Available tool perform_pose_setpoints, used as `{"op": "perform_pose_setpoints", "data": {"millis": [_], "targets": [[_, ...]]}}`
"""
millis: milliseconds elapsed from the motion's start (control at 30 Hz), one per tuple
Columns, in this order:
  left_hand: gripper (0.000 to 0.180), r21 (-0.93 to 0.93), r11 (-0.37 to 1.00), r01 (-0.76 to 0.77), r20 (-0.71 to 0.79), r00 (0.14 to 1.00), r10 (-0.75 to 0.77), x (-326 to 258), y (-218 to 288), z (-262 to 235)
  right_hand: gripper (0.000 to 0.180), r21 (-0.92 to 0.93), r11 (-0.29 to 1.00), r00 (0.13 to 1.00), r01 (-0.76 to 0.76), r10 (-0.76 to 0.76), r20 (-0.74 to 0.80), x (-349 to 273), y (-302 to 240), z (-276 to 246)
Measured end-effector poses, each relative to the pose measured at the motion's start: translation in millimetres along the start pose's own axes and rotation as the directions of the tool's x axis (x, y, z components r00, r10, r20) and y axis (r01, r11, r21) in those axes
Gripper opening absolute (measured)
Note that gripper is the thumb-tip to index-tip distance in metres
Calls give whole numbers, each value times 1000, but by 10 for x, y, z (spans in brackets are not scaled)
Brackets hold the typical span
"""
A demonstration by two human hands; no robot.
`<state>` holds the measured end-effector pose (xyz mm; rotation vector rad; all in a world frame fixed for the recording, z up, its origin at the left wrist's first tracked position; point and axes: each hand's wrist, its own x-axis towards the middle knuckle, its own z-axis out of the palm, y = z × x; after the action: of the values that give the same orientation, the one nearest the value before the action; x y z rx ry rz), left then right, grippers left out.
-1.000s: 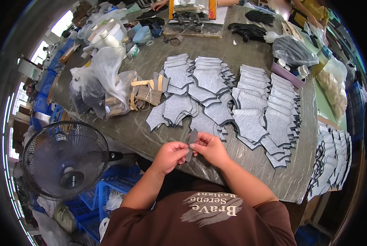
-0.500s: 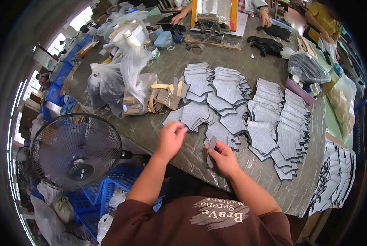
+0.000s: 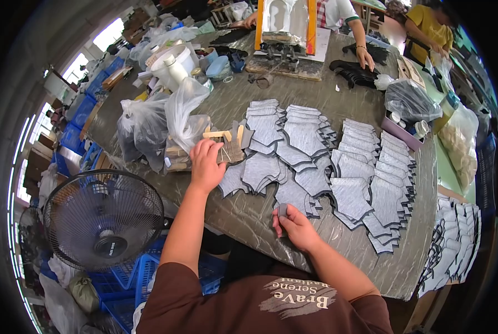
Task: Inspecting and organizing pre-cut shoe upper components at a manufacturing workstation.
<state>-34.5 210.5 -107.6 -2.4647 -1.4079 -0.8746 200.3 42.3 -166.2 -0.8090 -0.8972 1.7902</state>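
Note:
My left hand (image 3: 206, 167) reaches over a bundle of tan and grey-brown strips (image 3: 233, 149), its fingers apart and the fingertips at the bundle's near side. Whether it touches a strip is hard to make out. Near the table's front edge, my right hand (image 3: 298, 229) pinches a small grey strip (image 3: 283, 210) between thumb and fingers. Just beyond that hand lie overlapping rows of grey fabric pieces (image 3: 310, 133) with dark edges, fanned out in columns. One grey piece (image 3: 235, 177) lies close to my left wrist.
Clear plastic bags (image 3: 143, 125) stand left of the bundle, with a white bucket (image 3: 174, 61) behind. A black fan (image 3: 104, 211) is at the left. Across the table (image 3: 232, 92), a co-worker's hand (image 3: 364, 57) touches black pieces (image 3: 352, 72) beside an orange-framed press (image 3: 285, 33). A purple box (image 3: 403, 132) sits right.
My left hand has moved away and left onto the bundle of strips. My right hand has shifted slightly left and nearer with its strip. The co-worker's hand has come to the black pieces.

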Motion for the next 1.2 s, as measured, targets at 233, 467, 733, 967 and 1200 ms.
{"op": "perform_pose_setpoints", "data": {"millis": [233,467,733,967,1200], "targets": [[47,-567,744,354,46,915,-400,295,-274,137,22,118,990,997,-83,82,9,34,-47,28],[54,-10,882,470,118,877,-466,1250,-638,469,24,39,994,987,-98,92,132,19,-35,-28],[50,179,947,266,128,948,-291,1183,-504,511,26,70,983,971,-171,156,183,19,-96,-104],[53,351,932,86,421,875,-240,707,-52,487,26,125,974,968,-191,166,188,58,-101,-101],[36,147,980,134,299,938,-173,572,-206,622,25,100,979,972,-175,156,173,63,-48,-97]]}}
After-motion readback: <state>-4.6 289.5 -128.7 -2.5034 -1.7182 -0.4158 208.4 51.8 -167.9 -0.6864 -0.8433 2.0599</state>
